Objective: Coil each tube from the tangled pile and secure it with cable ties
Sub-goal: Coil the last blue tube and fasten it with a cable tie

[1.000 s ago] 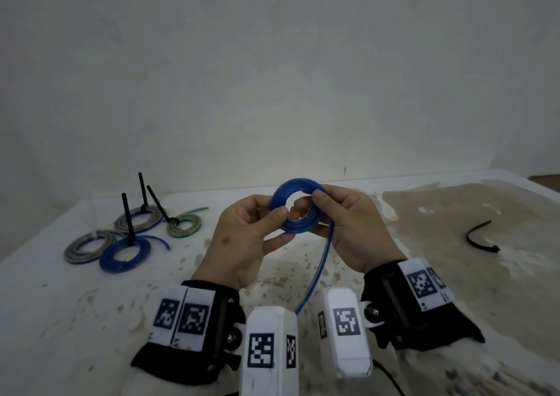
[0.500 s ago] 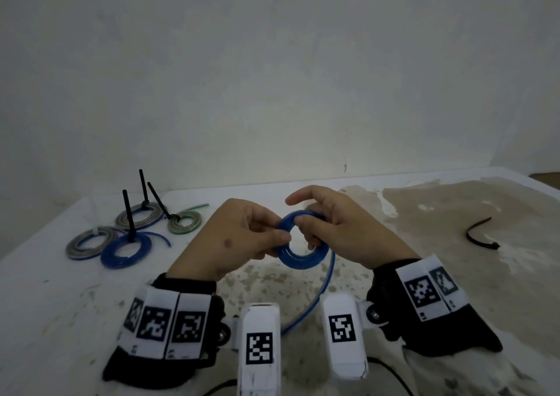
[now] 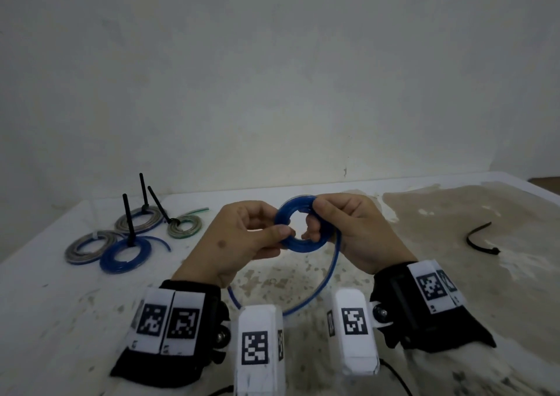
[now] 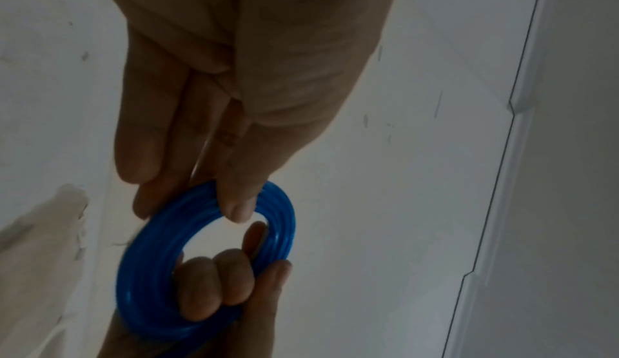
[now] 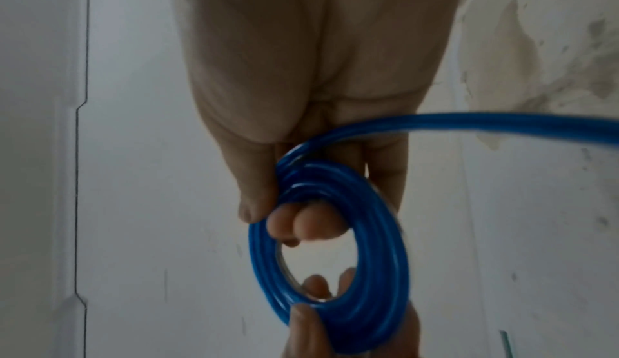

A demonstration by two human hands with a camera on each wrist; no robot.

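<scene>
1. The blue tube coil [image 3: 303, 229] is held up between both hands above the table [image 3: 45, 298], several turns stacked into a small ring.
2. The left hand [image 3: 242, 244] pinches the ring's near-left rim, thumb on the face toward the camera and fingers curled behind it; in the left wrist view the thumb tip [image 4: 237, 205] presses across the turns.
3. The right hand [image 3: 357, 232] grips the opposite side, thumb over the top rim and fingertips [image 5: 301, 226] hooked through the ring's opening.
4. The unwound tail [image 3: 330, 274] leaves the coil by the right palm, hangs down and curves back under the wrists.
5. Judgement: the tube looks light, smooth and springy, so the turns would likely fan open if either pinch loosens. It is best held across all turns at once, on two opposite sides.
6. Out past the right hand a loose black cable tie [image 3: 478, 238] lies on the stained tabletop, well apart from the fingers.
7. Beyond the left hand four finished coils [image 3: 127, 253] lie grouped together, three with black tie tails standing up.
</scene>
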